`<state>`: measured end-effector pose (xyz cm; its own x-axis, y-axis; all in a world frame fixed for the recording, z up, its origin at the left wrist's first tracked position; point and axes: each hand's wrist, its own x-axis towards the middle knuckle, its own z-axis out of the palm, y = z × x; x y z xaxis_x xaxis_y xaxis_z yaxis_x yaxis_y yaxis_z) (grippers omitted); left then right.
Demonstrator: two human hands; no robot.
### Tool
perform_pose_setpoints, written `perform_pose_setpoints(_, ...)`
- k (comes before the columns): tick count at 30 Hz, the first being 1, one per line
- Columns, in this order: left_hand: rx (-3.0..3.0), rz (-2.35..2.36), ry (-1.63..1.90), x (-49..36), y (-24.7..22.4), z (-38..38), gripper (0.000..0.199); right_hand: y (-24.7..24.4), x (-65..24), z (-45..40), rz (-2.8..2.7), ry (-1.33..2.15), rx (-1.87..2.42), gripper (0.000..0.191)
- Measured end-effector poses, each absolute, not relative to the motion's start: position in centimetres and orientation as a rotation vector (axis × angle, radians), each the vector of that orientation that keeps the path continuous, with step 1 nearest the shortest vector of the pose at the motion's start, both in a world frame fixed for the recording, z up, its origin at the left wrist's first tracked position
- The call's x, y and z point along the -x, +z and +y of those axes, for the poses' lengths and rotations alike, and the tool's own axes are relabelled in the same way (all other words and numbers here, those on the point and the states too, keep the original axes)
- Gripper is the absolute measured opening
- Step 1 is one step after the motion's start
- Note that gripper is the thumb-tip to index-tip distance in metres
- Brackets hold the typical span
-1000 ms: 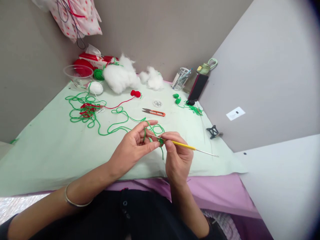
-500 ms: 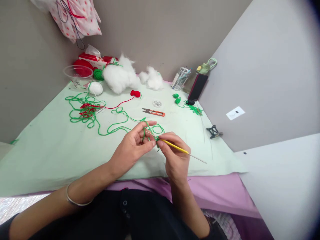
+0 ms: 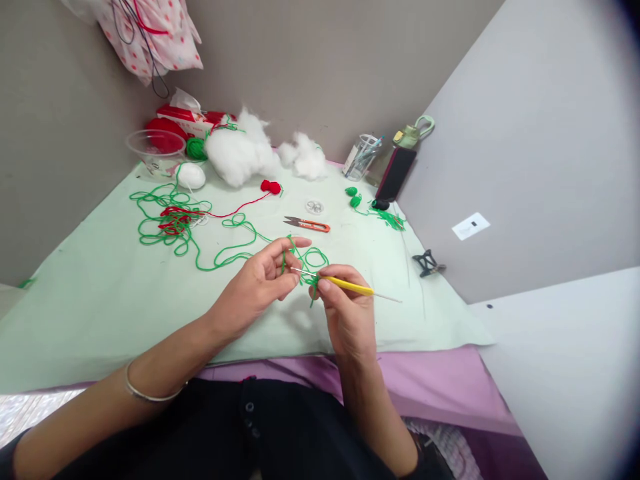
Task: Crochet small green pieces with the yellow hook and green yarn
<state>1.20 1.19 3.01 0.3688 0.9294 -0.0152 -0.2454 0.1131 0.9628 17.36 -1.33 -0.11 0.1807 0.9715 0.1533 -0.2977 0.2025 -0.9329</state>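
Note:
Between thumb and fingers, my right hand (image 3: 347,307) grips a yellow-handled crochet hook (image 3: 353,287), its metal tip pointing left. A small piece of green crochet work (image 3: 313,283) hangs at the hook, close to my right fingertips. My left hand (image 3: 265,277) has green yarn (image 3: 284,260) looped round its fingers, with the index finger stretched out and the thumb near the hook's tip. From there the yarn trails left over the cloth into a loose tangle. Just beyond the hands lie orange thread snips (image 3: 314,225).
White stuffing (image 3: 240,157), a clear plastic tub (image 3: 157,163) and a tissue box (image 3: 185,120) stand at the back. A red crocheted piece (image 3: 271,187) and a small round dish (image 3: 315,207) lie mid-table. At right are a phone (image 3: 396,175), a pen cup (image 3: 361,160) and green scraps (image 3: 390,220).
My left hand has shifted slightly left, its thumb coming away from the green work. The hook has tilted flatter and moved slightly left with my right hand.

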Motion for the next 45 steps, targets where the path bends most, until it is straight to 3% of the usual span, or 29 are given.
perform_pose_setpoints(7,-1.202,0.774,0.907,-1.3,3.1,1.1,0.05,0.2,-17.3,-1.5,-0.917,1.119,0.9,0.014)
perform_pose_setpoints(13,-1.723,1.029,1.016,-0.7,2.5,1.8,0.016,0.3,-17.4,-1.2,-0.829,1.175,0.88,0.014)
perform_pose_setpoints(16,-1.723,1.059,1.017,-0.4,2.4,1.9,0.011,0.4,-17.4,-1.2,-0.815,1.15,0.898,0.015)
perform_pose_setpoints(23,-1.398,0.785,0.962,-1.0,2.9,1.4,0.042,0.4,-17.2,-1.5,-0.848,1.151,0.868,0.014)
perform_pose_setpoints(28,-1.954,1.047,0.966,0.0,2.6,2.4,0.03,0.4,-17.3,-1.2,-0.806,1.209,0.829,0.014)
perform_pose_setpoints(32,-2.164,1.144,0.654,3.3,1.9,4.3,0.029,0.5,-17.5,-1.0,-0.78,1.188,0.833,0.015)
perform_pose_setpoints(35,-2.101,1.114,0.455,5.9,2.2,5.5,0.025,0.6,-17.6,-1.0,-0.781,1.186,0.834,0.014)
perform_pose_setpoints(39,-1.859,1.236,0.865,6.9,4.2,5.1,0.026,1.0,-17.5,-1.0,-0.794,1.185,0.824,0.013)
perform_pose_setpoints(41,-1.58,1.0,1.098,5.9,5.0,4.1,0.025,1.2,-17.4,-1.1,-0.803,1.18,0.814,0.012)
perform_pose_setpoints(45,-1.257,0.547,0.921,2.4,5.1,2.3,0.037,2.0,-17.0,-1.4,-0.836,1.174,0.769,0.011)
